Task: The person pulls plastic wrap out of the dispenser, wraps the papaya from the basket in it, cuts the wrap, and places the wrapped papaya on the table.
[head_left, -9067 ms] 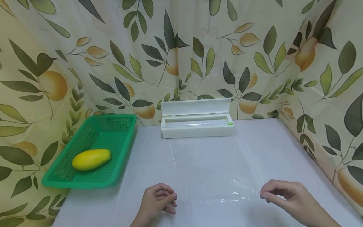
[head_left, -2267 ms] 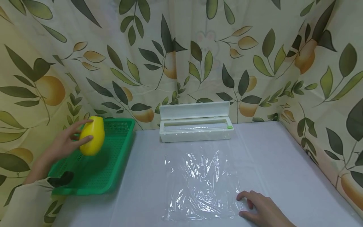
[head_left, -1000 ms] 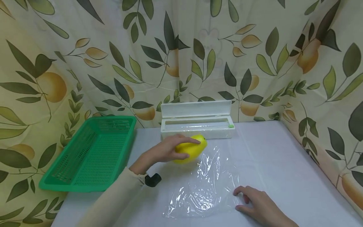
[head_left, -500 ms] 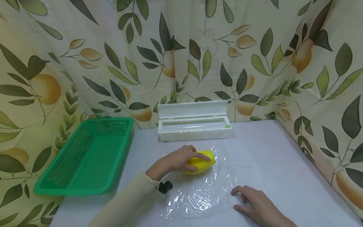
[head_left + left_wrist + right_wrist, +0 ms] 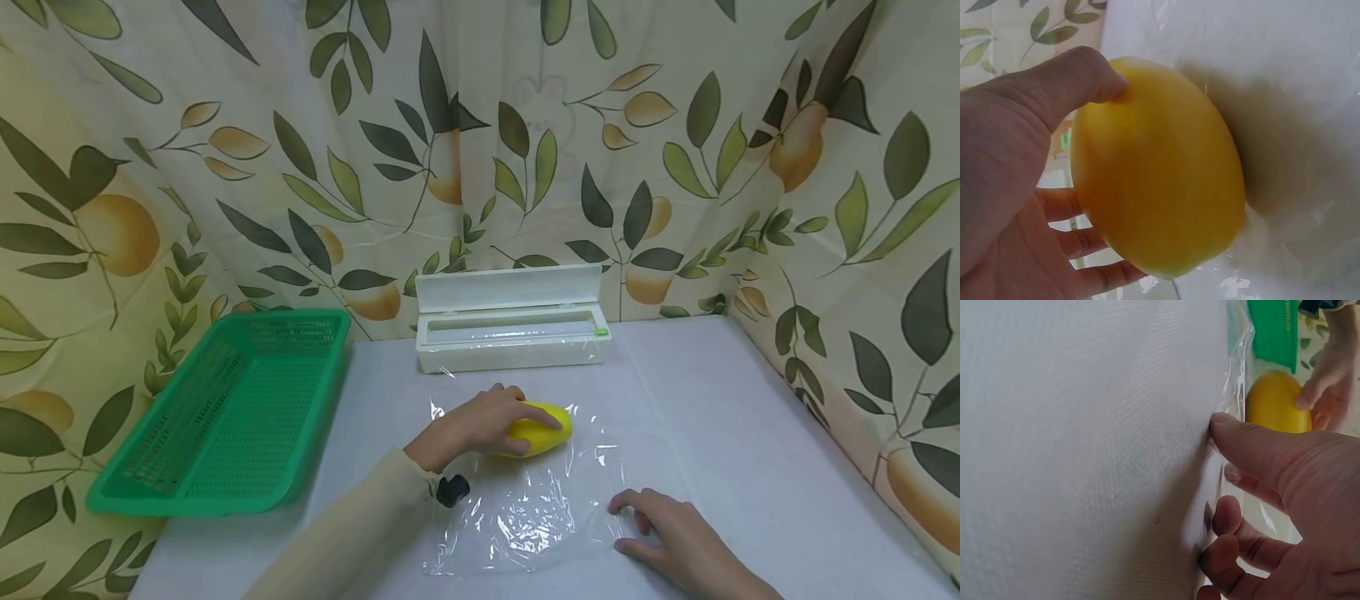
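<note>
My left hand (image 5: 491,421) grips a smooth yellow papaya (image 5: 546,429) from above. The fruit lies low over a sheet of clear cling film (image 5: 525,525) spread wrinkled on the table. In the left wrist view, the thumb presses one side of the papaya (image 5: 1160,169) while the other fingers reach round behind it. At the film's right edge rests my right hand (image 5: 675,537), fingers bent and apart. The right wrist view shows its fingertips down on the white surface, the thumb beside the film's edge.
A green plastic basket (image 5: 217,505) with perforated walls stands at the left. Behind the film sits a white cling film box (image 5: 517,358) with its lid raised and a small green slider (image 5: 602,332) at its right end. A leaf-patterned curtain (image 5: 480,167) encloses the table.
The left hand has lifted the papaya out of the basket, carried it right and lowered it over the film. The film, earlier stretched from the box, now lies flat. The right hand stays at its edge.
</note>
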Demonstrator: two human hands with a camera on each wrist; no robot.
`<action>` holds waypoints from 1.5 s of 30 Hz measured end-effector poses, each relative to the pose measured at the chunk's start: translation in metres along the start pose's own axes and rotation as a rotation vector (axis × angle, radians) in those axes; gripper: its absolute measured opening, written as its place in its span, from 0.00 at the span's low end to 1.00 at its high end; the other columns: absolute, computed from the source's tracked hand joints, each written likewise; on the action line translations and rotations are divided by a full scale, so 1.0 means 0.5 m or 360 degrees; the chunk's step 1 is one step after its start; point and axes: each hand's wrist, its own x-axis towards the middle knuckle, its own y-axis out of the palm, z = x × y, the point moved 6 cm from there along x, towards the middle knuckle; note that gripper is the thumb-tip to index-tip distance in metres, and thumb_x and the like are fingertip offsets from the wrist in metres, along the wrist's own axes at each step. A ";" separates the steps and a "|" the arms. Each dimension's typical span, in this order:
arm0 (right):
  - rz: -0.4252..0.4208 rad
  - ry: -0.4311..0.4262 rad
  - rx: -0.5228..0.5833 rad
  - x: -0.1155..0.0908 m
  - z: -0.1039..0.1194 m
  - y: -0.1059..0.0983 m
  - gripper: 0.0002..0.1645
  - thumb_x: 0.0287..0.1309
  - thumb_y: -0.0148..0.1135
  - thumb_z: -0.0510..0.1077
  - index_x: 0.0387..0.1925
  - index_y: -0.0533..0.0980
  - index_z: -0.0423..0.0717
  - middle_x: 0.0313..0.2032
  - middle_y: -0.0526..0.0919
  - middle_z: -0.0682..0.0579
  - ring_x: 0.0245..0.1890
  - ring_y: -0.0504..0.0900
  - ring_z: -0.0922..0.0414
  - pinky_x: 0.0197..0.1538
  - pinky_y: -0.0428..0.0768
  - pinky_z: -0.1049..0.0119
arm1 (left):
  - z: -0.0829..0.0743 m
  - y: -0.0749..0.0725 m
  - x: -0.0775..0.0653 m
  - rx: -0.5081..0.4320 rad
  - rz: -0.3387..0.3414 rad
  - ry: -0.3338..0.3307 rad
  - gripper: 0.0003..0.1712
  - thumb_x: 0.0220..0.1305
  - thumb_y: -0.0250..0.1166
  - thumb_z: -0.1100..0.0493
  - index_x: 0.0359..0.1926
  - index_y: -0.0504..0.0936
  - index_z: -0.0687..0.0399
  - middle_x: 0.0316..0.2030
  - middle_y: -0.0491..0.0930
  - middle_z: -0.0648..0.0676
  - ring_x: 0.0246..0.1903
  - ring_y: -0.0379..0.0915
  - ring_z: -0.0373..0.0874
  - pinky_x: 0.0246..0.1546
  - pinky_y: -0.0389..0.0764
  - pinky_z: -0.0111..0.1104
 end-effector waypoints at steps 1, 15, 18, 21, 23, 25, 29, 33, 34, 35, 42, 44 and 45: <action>-0.0004 -0.0021 0.0001 -0.001 0.001 -0.001 0.26 0.50 0.80 0.54 0.50 0.78 0.61 0.27 0.67 0.64 0.25 0.64 0.69 0.32 0.67 0.71 | 0.001 0.001 0.000 0.0008 -0.0002 -0.0001 0.28 0.65 0.68 0.54 0.64 0.81 0.25 0.53 0.79 0.51 0.45 0.66 0.43 0.40 0.69 0.29; 0.0042 -0.0076 0.0009 0.005 0.001 0.004 0.17 0.50 0.79 0.53 0.34 0.76 0.65 0.27 0.70 0.68 0.27 0.66 0.70 0.33 0.70 0.69 | 0.020 0.009 0.000 -0.0017 -0.0058 0.0012 0.27 0.67 0.63 0.52 0.66 0.79 0.28 0.61 0.79 0.51 0.54 0.71 0.47 0.49 0.71 0.36; 0.0083 -0.0050 -0.0001 0.007 -0.002 0.009 0.14 0.52 0.78 0.54 0.33 0.77 0.66 0.27 0.69 0.68 0.27 0.66 0.70 0.33 0.70 0.70 | 0.026 0.011 -0.006 -0.0035 -0.0089 -0.0020 0.27 0.66 0.63 0.50 0.67 0.77 0.28 0.65 0.76 0.52 0.59 0.70 0.49 0.55 0.72 0.41; 0.0104 -0.0051 0.0025 0.007 -0.003 0.010 0.11 0.55 0.75 0.54 0.33 0.78 0.67 0.27 0.70 0.68 0.27 0.66 0.70 0.33 0.70 0.70 | 0.029 0.004 -0.020 -0.0063 -0.0157 -0.0055 0.29 0.66 0.64 0.49 0.68 0.75 0.28 0.70 0.71 0.54 0.66 0.67 0.53 0.62 0.70 0.48; 0.0088 -0.0098 0.0050 0.006 -0.002 0.007 0.09 0.58 0.73 0.53 0.34 0.78 0.67 0.27 0.70 0.69 0.27 0.67 0.70 0.33 0.71 0.70 | 0.028 -0.008 -0.034 -0.0089 -0.0228 -0.0074 0.30 0.65 0.65 0.48 0.69 0.75 0.28 0.72 0.68 0.54 0.69 0.64 0.54 0.66 0.68 0.52; 0.0059 -0.0172 0.0077 0.003 0.000 0.002 0.07 0.61 0.72 0.52 0.35 0.79 0.67 0.27 0.70 0.70 0.28 0.68 0.71 0.33 0.71 0.70 | 0.026 -0.022 -0.053 -0.0112 -0.0319 -0.0086 0.30 0.65 0.65 0.49 0.68 0.75 0.29 0.73 0.67 0.54 0.71 0.62 0.54 0.68 0.66 0.55; 0.0024 -0.0280 0.0127 -0.001 0.000 -0.006 0.03 0.66 0.68 0.52 0.38 0.80 0.66 0.29 0.71 0.72 0.30 0.69 0.72 0.34 0.73 0.70 | 0.028 -0.045 -0.101 -0.0097 -0.0548 -0.0091 0.26 0.64 0.68 0.51 0.64 0.80 0.35 0.69 0.70 0.53 0.68 0.64 0.52 0.67 0.67 0.55; 0.0047 -0.0305 0.0189 -0.004 -0.003 -0.009 0.01 0.70 0.64 0.52 0.40 0.81 0.64 0.33 0.74 0.72 0.33 0.70 0.72 0.37 0.76 0.69 | 0.033 -0.049 -0.158 -0.0089 -0.0732 -0.0084 0.20 0.63 0.72 0.54 0.57 0.84 0.41 0.60 0.77 0.50 0.61 0.70 0.49 0.63 0.72 0.50; 0.0048 -0.0306 0.0199 -0.004 -0.004 -0.010 0.01 0.70 0.64 0.52 0.40 0.81 0.64 0.33 0.74 0.72 0.34 0.71 0.72 0.38 0.77 0.69 | 0.033 -0.046 -0.172 -0.0101 -0.0747 -0.0079 0.19 0.63 0.73 0.54 0.55 0.85 0.42 0.57 0.79 0.49 0.60 0.71 0.48 0.61 0.73 0.48; 0.0056 -0.0300 0.0204 -0.005 -0.005 -0.010 0.01 0.69 0.65 0.52 0.40 0.81 0.64 0.34 0.75 0.72 0.35 0.71 0.71 0.39 0.78 0.68 | 0.034 -0.041 -0.185 -0.0112 -0.0751 -0.0071 0.18 0.62 0.73 0.54 0.54 0.85 0.43 0.54 0.80 0.48 0.58 0.72 0.47 0.60 0.73 0.47; 0.0159 -0.0203 0.0161 -0.004 -0.018 -0.009 0.13 0.56 0.74 0.61 0.39 0.80 0.66 0.39 0.77 0.71 0.40 0.72 0.68 0.44 0.79 0.68 | 0.044 0.046 -0.267 -0.0226 -0.0639 0.0003 0.12 0.60 0.75 0.57 0.45 0.89 0.47 0.43 0.86 0.40 0.48 0.76 0.39 0.52 0.75 0.38; 0.0191 -0.0205 0.0113 -0.004 -0.022 -0.010 0.14 0.54 0.75 0.62 0.38 0.79 0.67 0.40 0.76 0.71 0.41 0.72 0.67 0.46 0.79 0.67 | 0.048 0.074 -0.290 -0.0236 -0.0613 0.0021 0.11 0.59 0.76 0.58 0.44 0.89 0.46 0.42 0.86 0.39 0.46 0.77 0.37 0.51 0.76 0.36; 0.0207 -0.0210 0.0097 -0.003 -0.024 -0.010 0.14 0.53 0.75 0.62 0.38 0.79 0.68 0.41 0.76 0.71 0.42 0.72 0.67 0.46 0.80 0.67 | 0.049 0.086 -0.301 -0.0235 -0.0606 0.0026 0.11 0.58 0.76 0.59 0.43 0.89 0.46 0.41 0.86 0.39 0.45 0.77 0.36 0.50 0.75 0.35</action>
